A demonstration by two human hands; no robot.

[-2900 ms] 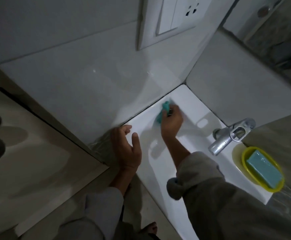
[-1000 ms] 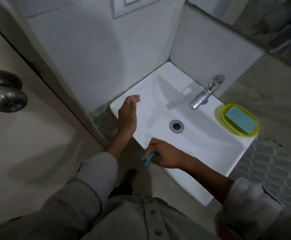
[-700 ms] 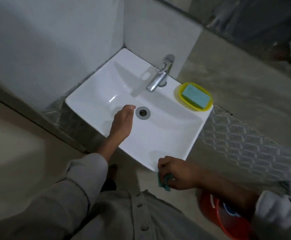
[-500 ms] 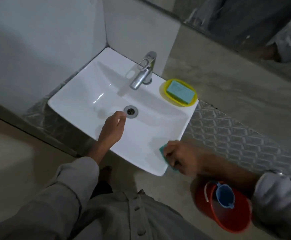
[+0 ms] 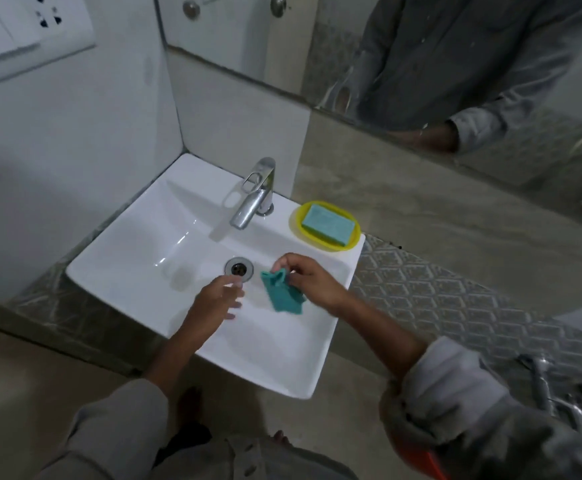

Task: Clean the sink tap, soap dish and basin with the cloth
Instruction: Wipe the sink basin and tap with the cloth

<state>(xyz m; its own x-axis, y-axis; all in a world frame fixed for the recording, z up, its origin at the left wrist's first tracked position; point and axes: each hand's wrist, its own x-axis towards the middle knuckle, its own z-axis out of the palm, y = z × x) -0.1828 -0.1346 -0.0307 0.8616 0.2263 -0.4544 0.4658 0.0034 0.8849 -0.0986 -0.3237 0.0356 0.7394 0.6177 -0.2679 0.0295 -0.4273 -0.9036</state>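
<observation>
A white square basin fills the middle of the view, with a round metal drain in its floor. A chrome tap stands at the back rim. To its right a yellow soap dish holds a teal soap bar. My right hand pinches a teal cloth that hangs over the basin, right of the drain. My left hand hovers just in front of the drain, fingers apart and holding nothing, a short gap from the cloth.
A mirror runs along the wall above the counter. A switch plate sits on the left wall. Patterned metal sheeting lies right of the basin, with metal fittings at the far right. A red bucket's edge shows below my right sleeve.
My right hand left the basin's front right corner and lifted the cloth over the bowl beside the drain. My left hand stays near the drain. The view tilted up, showing the mirror.
</observation>
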